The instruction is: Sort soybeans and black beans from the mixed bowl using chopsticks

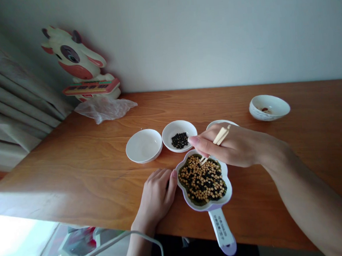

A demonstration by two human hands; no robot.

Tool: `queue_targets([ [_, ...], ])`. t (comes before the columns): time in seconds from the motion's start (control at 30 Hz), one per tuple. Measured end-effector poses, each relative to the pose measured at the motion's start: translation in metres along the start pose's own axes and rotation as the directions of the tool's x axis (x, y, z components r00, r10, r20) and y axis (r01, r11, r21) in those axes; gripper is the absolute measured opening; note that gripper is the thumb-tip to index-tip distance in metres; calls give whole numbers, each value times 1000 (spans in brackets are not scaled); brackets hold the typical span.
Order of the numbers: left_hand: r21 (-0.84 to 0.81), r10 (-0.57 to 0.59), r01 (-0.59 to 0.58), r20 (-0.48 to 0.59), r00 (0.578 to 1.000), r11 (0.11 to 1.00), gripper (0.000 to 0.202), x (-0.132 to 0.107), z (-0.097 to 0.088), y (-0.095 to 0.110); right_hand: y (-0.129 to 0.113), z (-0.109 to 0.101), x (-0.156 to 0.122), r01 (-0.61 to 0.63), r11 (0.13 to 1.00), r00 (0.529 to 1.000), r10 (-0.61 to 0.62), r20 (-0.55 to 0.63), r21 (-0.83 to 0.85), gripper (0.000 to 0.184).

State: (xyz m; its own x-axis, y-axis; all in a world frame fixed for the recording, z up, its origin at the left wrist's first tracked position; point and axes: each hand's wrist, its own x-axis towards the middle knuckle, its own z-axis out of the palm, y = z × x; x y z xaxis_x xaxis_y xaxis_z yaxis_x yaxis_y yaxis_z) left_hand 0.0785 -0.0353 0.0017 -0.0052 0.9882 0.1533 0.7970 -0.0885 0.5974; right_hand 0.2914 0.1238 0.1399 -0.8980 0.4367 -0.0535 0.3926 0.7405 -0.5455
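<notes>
My right hand (pixel 227 145) is closed around a pair of light wooden chopsticks (pixel 218 138). Their tips reach into a flower-shaped, white and lilac pan (pixel 229 192) with a handle. Inside lie mixed yellow beans (pixel 196 173), black beans and small green beans. Beside the pan, my left hand (pixel 158 193) rests on the table, fingers loosely bent and thumb against the rim. Just behind the pan, a white bowl (pixel 167 136) holds a small heap of black beans (pixel 180 140). To its left stands an empty white bowl (pixel 144 145). My right hand mostly hides another white bowl (pixel 221 121).
A patterned white bowl (pixel 270 107) with some brown bits stands at the back right. A cow-shaped toy keyboard (pixel 90 87) and a crumpled clear plastic bag (pixel 105 109) are at the back left. A grey cable (pixel 117 238) crosses near my left forearm at the wooden table's (pixel 104 179) front edge.
</notes>
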Motion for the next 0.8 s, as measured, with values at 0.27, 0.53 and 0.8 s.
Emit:
queue_targets([
  [0.27,-10,4,-4,-2,1000,1000,37,1,0,0,0,3,3,-5,1000,1000,5,2,11,58],
  [0.53,-9,12,-12,0,1000,1000,36,0,0,-1,3,5,6,1,1000,1000,0,-19,10,63],
  [0.8,-9,-17,17,10,1000,1000,38,0,0,1,-1,-10,-6,-16,993,998,23,-58,121,68],
])
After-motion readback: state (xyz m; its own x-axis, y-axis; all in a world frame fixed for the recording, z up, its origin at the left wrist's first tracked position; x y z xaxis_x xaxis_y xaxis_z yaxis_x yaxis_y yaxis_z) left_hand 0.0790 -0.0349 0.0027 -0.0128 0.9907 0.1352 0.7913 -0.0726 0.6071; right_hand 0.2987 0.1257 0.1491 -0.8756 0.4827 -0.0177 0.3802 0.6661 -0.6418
